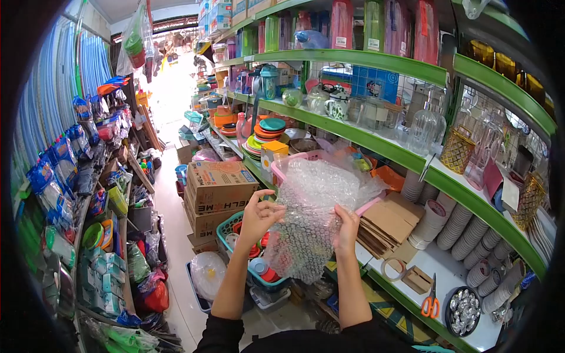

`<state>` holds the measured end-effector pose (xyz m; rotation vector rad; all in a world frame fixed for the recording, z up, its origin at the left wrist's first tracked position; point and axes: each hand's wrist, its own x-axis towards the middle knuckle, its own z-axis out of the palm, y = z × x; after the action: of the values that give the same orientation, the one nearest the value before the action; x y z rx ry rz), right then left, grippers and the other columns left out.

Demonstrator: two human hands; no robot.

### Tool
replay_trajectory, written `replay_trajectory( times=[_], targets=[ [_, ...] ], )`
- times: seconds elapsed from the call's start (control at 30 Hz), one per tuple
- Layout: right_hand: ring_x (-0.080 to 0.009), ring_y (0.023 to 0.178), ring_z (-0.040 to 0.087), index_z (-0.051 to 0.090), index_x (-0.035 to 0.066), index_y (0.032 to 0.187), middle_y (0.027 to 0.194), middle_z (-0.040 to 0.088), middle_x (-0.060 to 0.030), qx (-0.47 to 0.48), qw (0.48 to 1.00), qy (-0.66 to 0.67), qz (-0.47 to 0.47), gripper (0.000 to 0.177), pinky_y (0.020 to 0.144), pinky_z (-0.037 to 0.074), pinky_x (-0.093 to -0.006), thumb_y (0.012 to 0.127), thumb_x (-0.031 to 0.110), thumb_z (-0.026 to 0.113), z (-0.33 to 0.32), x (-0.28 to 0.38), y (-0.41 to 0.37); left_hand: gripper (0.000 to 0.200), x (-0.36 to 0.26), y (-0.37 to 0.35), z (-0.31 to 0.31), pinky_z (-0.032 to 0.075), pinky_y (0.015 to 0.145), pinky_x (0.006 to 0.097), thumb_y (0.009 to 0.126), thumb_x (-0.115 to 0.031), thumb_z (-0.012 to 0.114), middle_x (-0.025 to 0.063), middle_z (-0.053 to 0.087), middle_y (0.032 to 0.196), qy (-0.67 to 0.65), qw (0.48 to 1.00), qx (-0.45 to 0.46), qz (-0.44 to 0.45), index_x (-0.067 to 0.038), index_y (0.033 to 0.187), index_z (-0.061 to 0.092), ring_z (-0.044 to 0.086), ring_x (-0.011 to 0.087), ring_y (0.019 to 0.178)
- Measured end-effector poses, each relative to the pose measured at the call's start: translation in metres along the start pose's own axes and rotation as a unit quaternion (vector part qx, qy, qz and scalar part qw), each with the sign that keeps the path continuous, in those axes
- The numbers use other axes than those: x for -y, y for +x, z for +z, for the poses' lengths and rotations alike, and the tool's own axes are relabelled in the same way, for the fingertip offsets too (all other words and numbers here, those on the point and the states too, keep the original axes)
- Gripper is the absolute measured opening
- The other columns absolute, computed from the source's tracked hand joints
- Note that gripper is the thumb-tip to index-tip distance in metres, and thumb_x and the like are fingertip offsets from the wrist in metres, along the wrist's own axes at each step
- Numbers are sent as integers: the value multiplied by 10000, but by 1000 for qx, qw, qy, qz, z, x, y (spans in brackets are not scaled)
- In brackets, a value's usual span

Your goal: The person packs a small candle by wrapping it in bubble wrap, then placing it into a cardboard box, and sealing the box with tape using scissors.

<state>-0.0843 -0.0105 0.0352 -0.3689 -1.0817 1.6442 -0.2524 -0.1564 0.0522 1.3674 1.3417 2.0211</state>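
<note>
A clear sheet of bubble wrap (306, 238) hangs in front of me, its lower end above a teal basket. My right hand (346, 230) grips its right edge, thumb up along the front. At the upper left edge, my left hand (262, 216) has its fingers bent and appears to pinch the sheet, though the exact contact is hard to see. Behind the sheet, more bubble wrap (323, 176) lies in a pink basket (283, 167) on the shelf. Flattened brown cardboard pieces (391, 223) are stacked right of my right hand.
On the right shelf lie a tape roll (393, 269), orange-handled scissors (431, 303), a dark bowl of shiny wrapped pieces (463, 312) and stacked white cups (462, 235). Cartons (220, 182) and the teal basket (225, 226) stand on the floor. Packed shelves line both sides of the aisle.
</note>
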Motion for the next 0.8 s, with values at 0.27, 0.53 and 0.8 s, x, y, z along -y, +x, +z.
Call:
replay_trajectory(
  times=[0.27, 0.53, 0.8],
  targets=[
    [-186, 705, 648, 630, -24, 942, 768, 658, -97, 215, 968, -61, 117, 230, 659, 501, -301, 857, 189, 623, -32, 41, -15, 370, -5, 2, 35, 495, 456, 226, 819, 12, 639, 159, 623, 966, -73, 997, -31, 13, -27, 1057, 358, 632, 145, 597],
    [-132, 645, 613, 646, -31, 917, 760, 651, -76, 86, 992, -78, 55, 186, 635, 484, -263, 853, 144, 647, -78, 72, -27, 93, 20, 16, 84, 470, 552, 182, 845, -3, 618, 89, 617, 1022, -66, 997, -17, 36, 58, 915, 609, 601, 93, 687],
    [-158, 643, 608, 632, -47, 929, 753, 650, -96, 11, 980, -196, -37, 177, 605, 485, -285, 864, 117, 619, -137, 113, -55, 662, 22, 18, 154, 484, 572, 173, 780, 45, 657, 129, 320, 1449, -118, 976, 176, 50, -42, 1376, 382, 588, 82, 866]
  ],
)
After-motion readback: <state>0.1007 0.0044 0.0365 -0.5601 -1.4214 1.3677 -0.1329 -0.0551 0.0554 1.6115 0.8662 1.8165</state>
